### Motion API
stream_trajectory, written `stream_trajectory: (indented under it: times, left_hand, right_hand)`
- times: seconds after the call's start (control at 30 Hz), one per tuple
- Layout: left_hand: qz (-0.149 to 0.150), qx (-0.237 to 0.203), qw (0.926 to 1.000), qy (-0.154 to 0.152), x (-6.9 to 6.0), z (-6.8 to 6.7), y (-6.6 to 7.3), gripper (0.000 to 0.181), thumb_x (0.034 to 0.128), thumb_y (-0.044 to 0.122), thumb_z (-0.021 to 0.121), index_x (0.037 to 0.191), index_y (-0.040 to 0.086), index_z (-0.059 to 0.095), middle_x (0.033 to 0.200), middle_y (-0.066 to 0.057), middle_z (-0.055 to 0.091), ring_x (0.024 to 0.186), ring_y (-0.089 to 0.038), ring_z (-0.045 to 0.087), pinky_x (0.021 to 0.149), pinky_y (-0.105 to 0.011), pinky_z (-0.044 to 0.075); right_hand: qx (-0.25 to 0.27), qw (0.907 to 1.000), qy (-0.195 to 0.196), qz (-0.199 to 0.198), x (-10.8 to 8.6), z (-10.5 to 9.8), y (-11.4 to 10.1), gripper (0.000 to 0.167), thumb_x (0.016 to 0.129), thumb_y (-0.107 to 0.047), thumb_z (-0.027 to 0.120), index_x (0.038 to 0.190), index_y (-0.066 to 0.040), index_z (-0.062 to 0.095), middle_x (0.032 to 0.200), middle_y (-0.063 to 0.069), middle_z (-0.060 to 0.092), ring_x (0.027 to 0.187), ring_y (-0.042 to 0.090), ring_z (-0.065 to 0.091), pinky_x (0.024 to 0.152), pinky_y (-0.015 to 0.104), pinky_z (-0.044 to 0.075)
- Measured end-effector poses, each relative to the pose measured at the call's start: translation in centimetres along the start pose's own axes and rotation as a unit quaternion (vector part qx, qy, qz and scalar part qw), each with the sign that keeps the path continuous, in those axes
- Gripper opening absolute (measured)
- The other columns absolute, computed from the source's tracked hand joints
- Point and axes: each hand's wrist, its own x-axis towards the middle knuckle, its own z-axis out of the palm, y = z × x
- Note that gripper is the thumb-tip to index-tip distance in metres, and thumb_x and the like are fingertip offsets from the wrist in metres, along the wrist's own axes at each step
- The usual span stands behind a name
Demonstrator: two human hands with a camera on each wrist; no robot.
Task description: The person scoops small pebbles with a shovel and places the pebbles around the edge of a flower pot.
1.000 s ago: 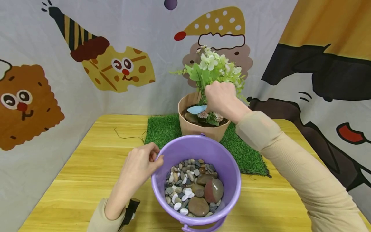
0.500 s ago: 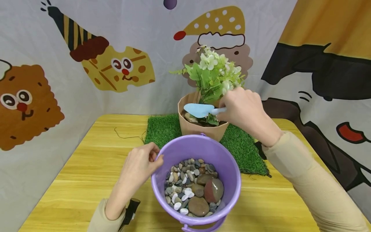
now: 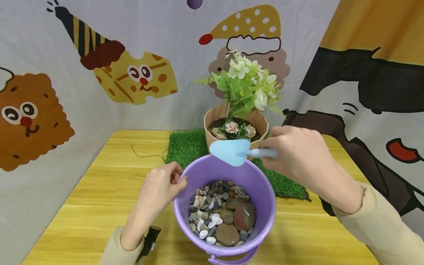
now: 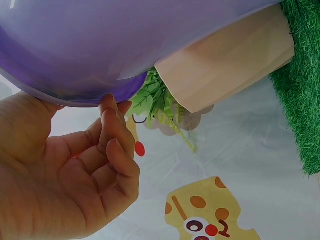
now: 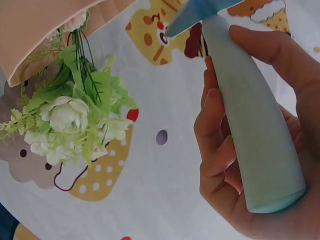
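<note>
My right hand (image 3: 298,160) grips a small light-blue trowel (image 3: 232,151) by its pale handle (image 5: 257,115). The blade hangs above the far rim of a purple bucket (image 3: 266,184), pointing left, with nothing visible on it. With thumb and fingertips my left hand (image 3: 162,187) pinches the bucket's left rim; the left wrist view shows the fingers (image 4: 122,165) curled at that edge. Inside the bucket lie many small pebbles (image 3: 202,202) and several bigger stones (image 3: 227,235). Behind it stands a peach flowerpot (image 3: 212,143) holding dark soil, white flowers (image 3: 239,70) and small pink blooms (image 3: 232,127).
The pot stands on a green artificial grass mat (image 3: 185,147) on a yellow wooden table (image 3: 99,184). A thin dark wire (image 3: 145,156) lies left of the mat. A cartoon-printed cloth (image 3: 139,22) hangs behind the table. The bucket's handle (image 3: 235,260) hangs toward me.
My right hand has drawn the trowel out from over the flowerpot, moving right and toward me, to above the bucket's far rim. The left hand has stayed on the rim.
</note>
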Motion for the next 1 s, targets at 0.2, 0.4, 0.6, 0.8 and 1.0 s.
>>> stream_trajectory:
  times: [0.2, 0.4, 0.6, 0.8, 1.0]
  left_hand:
    - [0.000, 0.000, 1.0000, 0.001, 0.0, 0.0, 0.0, 0.010, 0.0724, 0.003, 0.070, 0.082, 0.002, 0.066, 0.064, -0.003, 0.060, 0.050, -0.006, 0.045, 0.044, -0.015, 0.041]
    - [0.001, -0.001, 1.0000, 0.002, 0.1, 0.0, 0.0, 0.010, 0.0728, 0.003, 0.070, 0.082, 0.002, 0.066, 0.064, -0.003, 0.060, 0.050, -0.006, 0.046, 0.043, -0.014, 0.041]
    - [0.001, -0.002, 1.0000, -0.001, 0.1, 0.0, 0.0, 0.010, 0.0732, 0.005, 0.070, 0.082, 0.003, 0.066, 0.064, -0.002, 0.060, 0.050, -0.005, 0.045, 0.044, -0.015, 0.041]
    - [-0.005, -0.004, 1.0000, -0.004, 0.0, 0.0, 0.0, 0.010, 0.0730, 0.004, 0.070, 0.083, 0.003, 0.066, 0.064, -0.003, 0.060, 0.051, -0.006, 0.046, 0.044, -0.015, 0.041]
    - [-0.005, -0.006, 1.0000, -0.005, 0.0, 0.0, 0.0, 0.010, 0.0729, 0.003, 0.069, 0.082, 0.003, 0.066, 0.064, -0.002, 0.059, 0.051, -0.006, 0.046, 0.044, -0.015, 0.042]
  right_hand:
    - [-0.018, 0.9985, -0.028, -0.045, -0.9, 0.4, -0.8, 0.015, 0.062, -0.015, 0.080, 0.065, -0.021, 0.067, 0.063, -0.006, 0.053, 0.052, 0.008, 0.042, 0.039, 0.023, 0.033]
    - [-0.068, 0.9888, -0.064, -0.116, -1.2, 1.2, -1.6, 0.014, 0.057, -0.011, 0.073, 0.058, -0.019, 0.061, 0.060, -0.006, 0.049, 0.054, 0.011, 0.043, 0.043, 0.023, 0.032]
    - [-0.112, 0.9711, -0.078, -0.196, -1.6, 2.2, -2.8, 0.018, 0.059, -0.015, 0.076, 0.056, -0.019, 0.058, 0.062, -0.004, 0.053, 0.057, 0.015, 0.051, 0.047, 0.026, 0.034]
    - [-0.139, 0.9548, -0.106, -0.241, -1.7, 2.5, -4.2, 0.025, 0.064, -0.014, 0.076, 0.052, -0.022, 0.056, 0.060, -0.003, 0.049, 0.055, 0.015, 0.046, 0.048, 0.025, 0.033]
    - [-0.172, 0.9418, -0.081, -0.278, -1.7, 3.2, -5.4, 0.022, 0.068, -0.017, 0.074, 0.053, -0.020, 0.058, 0.061, -0.003, 0.053, 0.056, 0.014, 0.044, 0.052, 0.026, 0.036]
